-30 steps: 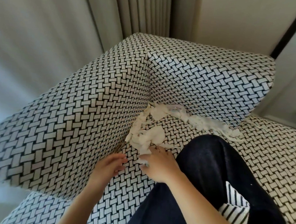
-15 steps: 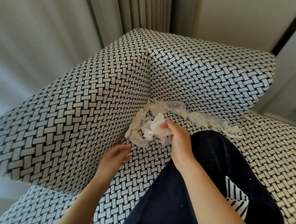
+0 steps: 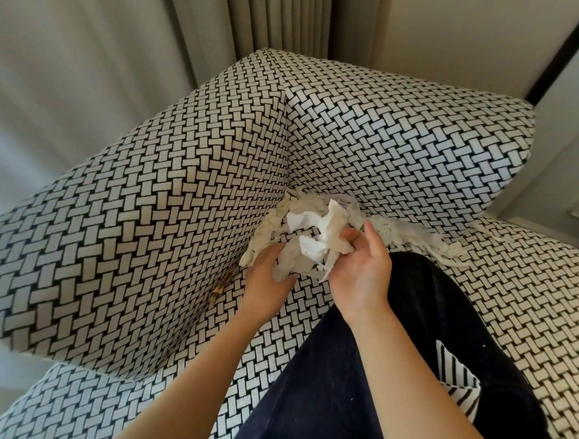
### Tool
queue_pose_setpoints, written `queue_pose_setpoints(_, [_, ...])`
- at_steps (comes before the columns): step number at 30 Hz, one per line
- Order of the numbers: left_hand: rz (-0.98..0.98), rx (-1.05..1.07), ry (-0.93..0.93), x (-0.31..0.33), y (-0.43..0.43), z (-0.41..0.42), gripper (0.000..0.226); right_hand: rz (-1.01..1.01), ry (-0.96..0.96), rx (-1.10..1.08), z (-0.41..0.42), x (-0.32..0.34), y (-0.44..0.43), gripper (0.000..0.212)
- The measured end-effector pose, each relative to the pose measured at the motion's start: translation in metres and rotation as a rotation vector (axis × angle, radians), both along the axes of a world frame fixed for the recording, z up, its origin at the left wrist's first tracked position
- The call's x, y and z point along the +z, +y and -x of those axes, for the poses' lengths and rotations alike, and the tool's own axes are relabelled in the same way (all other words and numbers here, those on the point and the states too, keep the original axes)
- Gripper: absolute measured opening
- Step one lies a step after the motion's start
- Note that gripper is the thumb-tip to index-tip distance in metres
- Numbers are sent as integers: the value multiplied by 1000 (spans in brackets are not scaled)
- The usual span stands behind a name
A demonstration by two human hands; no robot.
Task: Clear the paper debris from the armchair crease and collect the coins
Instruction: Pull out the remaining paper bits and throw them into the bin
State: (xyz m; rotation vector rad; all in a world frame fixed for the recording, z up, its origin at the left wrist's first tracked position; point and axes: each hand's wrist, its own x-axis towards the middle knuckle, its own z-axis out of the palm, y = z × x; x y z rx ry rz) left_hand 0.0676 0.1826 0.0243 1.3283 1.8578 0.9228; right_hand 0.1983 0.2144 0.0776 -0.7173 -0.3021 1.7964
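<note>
White crumpled paper wad [image 3: 308,255] is held over the armchair [image 3: 142,243] seat's back corner. Right hand [image 3: 362,279] pinches it with curled fingers; left hand [image 3: 265,282] grips it from below. Shredded paper strips [image 3: 420,240] line the back crease. Coins [image 3: 220,288] (partly buried) sit in the arm crease, just beside the left hand.

Armchair [image 3: 126,225] is showing a black-and-white basket-weave print over arm, back and seat alike. Paper debris [image 3: 311,234] is appearing white at the crumpled centre and is shading to cream in the shredded strip [image 3: 417,238] along the back crease. Coins [image 3: 220,288] are glinting dull brass-gold in the arm crease. Trousers [image 3: 354,395] are reading as dark navy; the cloth [image 3: 458,385] beside them is carrying black and white stripes. Curtain [image 3: 86,68] is hanging grey-beige, the wall [image 3: 448,31] is looking pale beige.
</note>
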Motion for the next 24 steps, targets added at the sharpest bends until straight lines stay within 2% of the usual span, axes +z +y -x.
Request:
queue_pose_setpoints(2, [-20, -29, 72, -3, 12, 1, 58, 10, 38, 4, -1, -1, 1, 37])
queue_pose_setpoints(6, [62, -93, 237, -14, 28, 4, 55, 23, 137, -6, -3, 0, 3, 28])
queue_pose_setpoints(12, [86, -61, 225, -22, 28, 10, 44, -41, 135, 2, -3, 0, 5, 29])
queue_pose_setpoints(18, [-11, 103, 59, -20, 7, 21, 33, -51, 54, 30, 0, 0, 4, 44])
queue_pose_setpoints(24, [-76, 180, -205, 2, 3, 36, 30, -53, 34, 32, 0, 1, 2, 23])
